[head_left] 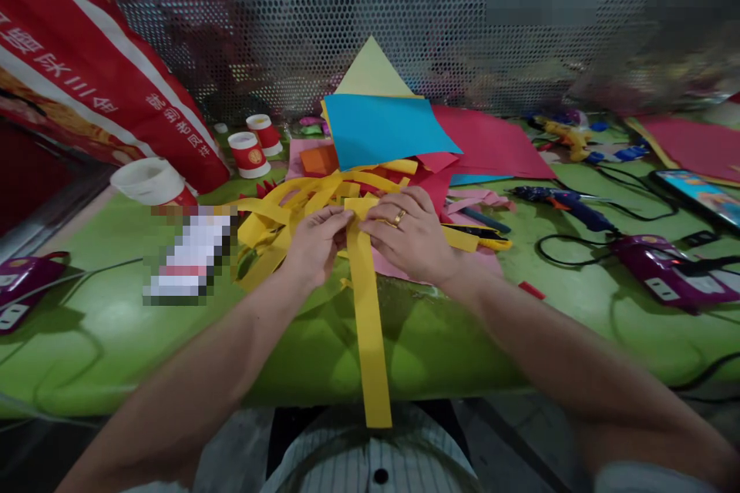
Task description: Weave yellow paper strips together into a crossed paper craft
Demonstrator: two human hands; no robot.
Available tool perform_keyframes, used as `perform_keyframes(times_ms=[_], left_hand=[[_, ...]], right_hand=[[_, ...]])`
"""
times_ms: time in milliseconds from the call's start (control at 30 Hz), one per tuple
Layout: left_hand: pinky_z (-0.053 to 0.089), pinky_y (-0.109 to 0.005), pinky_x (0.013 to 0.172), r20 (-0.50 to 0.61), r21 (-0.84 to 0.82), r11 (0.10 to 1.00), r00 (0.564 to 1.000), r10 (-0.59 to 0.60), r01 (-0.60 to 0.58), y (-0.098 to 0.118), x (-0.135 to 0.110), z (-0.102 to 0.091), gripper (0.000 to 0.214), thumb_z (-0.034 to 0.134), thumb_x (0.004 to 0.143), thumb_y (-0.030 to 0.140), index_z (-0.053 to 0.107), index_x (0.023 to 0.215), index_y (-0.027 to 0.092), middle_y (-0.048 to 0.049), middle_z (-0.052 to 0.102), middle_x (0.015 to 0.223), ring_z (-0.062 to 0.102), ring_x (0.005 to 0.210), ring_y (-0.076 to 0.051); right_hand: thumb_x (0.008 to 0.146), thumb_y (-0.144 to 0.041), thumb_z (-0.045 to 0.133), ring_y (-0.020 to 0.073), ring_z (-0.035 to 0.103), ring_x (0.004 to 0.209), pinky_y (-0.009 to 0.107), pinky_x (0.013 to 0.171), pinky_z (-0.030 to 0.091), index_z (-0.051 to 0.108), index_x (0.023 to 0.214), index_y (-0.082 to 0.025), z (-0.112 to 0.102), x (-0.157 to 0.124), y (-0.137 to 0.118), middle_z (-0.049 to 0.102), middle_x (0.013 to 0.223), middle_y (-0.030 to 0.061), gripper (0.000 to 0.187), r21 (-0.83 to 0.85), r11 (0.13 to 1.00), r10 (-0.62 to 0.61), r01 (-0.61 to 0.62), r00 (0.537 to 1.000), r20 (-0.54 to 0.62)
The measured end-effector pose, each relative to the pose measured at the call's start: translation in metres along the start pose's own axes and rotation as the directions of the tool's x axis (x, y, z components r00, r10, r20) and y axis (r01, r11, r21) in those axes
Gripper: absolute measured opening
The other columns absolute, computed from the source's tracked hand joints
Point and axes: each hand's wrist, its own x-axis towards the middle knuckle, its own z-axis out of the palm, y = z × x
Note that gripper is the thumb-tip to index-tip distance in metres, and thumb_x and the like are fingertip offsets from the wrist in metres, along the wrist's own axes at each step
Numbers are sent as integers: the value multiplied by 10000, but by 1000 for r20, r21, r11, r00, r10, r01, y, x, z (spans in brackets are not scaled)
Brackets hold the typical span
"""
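Observation:
A long yellow paper strip (368,323) hangs from the table's front edge down toward my lap. My left hand (315,243) pinches its upper end from the left. My right hand (413,235), with a gold ring on one finger, grips the same end from the right, fingers curled over it. Just behind my hands lies a loose pile of yellow paper strips (277,208). A blue paper sheet (385,127) rests on top of pink, red and pale yellow sheets further back.
The green table (104,323) holds two red-and-white paper cups (250,154), a white tape roll (147,181), a blue glue gun (563,200), a yellow glue gun (563,135), purple power strips (664,273), a phone (702,196) and cables. A mesh wall stands behind.

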Motion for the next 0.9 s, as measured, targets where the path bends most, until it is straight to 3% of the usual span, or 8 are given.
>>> perform_keyframes(times_ms=[100,167,233,333,433,500,733,900], left_hand=[[419,-201,510,31,27,999,999,23,-24,-1,-1,1,124,724,576,190,609,612,165,44,583,544,512,496,-64],[451,-224,534,60,65,998,998,9,-13,-1,-3,3,134,727,562,211,621,630,165,27,615,572,555,523,-89],[479,-252,573,94,105,994,996,-7,-3,-1,-6,5,136,716,565,225,634,650,157,-2,650,613,604,581,-125],[491,-267,600,102,130,991,995,-3,-10,-2,-8,8,129,683,577,232,650,669,148,-31,684,679,640,658,-161],[460,-234,541,66,133,991,998,-2,-7,-3,-8,8,106,656,566,202,657,664,162,-13,676,657,620,612,-137],[434,-219,509,64,150,989,998,-4,-6,-5,-8,8,94,643,565,190,658,657,172,0,663,630,585,561,-113],[420,-222,571,190,310,935,975,118,-174,-7,-11,7,116,617,683,277,654,672,169,13,634,642,531,574,-88],[426,-236,579,161,462,858,973,168,-224,-6,-12,7,183,703,629,321,647,710,166,8,639,665,528,591,-109]], right_hand=[[838,-190,485,189,560,853,365,810,367,671,775,-228,2,-2,3,671,800,36,199,219,966,158,-136,984,-87],[796,-185,517,188,570,810,352,764,390,665,747,-210,1,-3,4,670,772,41,158,363,896,304,-253,948,-90],[756,-178,526,172,562,728,326,693,407,646,703,-193,1,-3,4,654,725,36,132,512,770,455,-381,890,-22],[727,-236,542,128,494,598,273,567,385,591,636,-175,3,-1,4,591,630,12,120,677,511,615,-529,776,142],[686,-342,610,101,449,557,249,524,370,555,631,-169,4,1,4,537,590,-10,190,736,297,675,-609,679,289],[656,-381,644,95,449,556,245,521,377,553,650,-167,6,0,4,533,596,-14,233,747,219,684,-628,645,341],[621,-457,678,91,450,547,242,508,393,532,650,-174,10,-3,2,516,584,-23,320,790,159,692,-593,637,339],[619,-475,681,100,455,565,251,513,399,525,665,-178,14,-5,2,541,620,-12,339,775,215,688,-594,656,311]])
